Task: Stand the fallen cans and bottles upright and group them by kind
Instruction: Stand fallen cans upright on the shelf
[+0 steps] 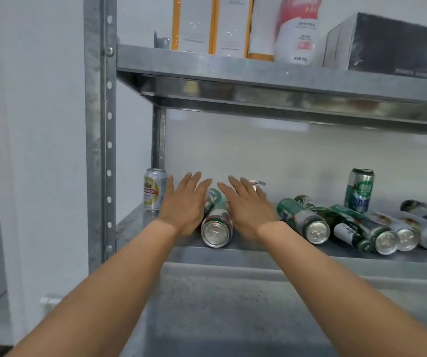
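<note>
A green and silver can [217, 225] lies on its side on the metal shelf [140, 222], its end facing me. My left hand [184, 204] and my right hand [248, 207] hover flat on either side of it, fingers straight, holding nothing. A silver and yellow can [153, 190] stands upright by the left post. Behind my right hand the top of another can [257, 183] shows. To the right lie several fallen green cans [302, 220] and dark bottles [346, 229]. A green and blue can [359, 190] stands upright behind them.
The galvanised post [99, 130] bounds the shelf on the left. An upper shelf [258, 70] hangs low overhead and carries boxes [197, 24], a white and pink pouch [297, 29] and a dark box [385, 45]. A lower shelf surface [220, 310] lies beneath my arms.
</note>
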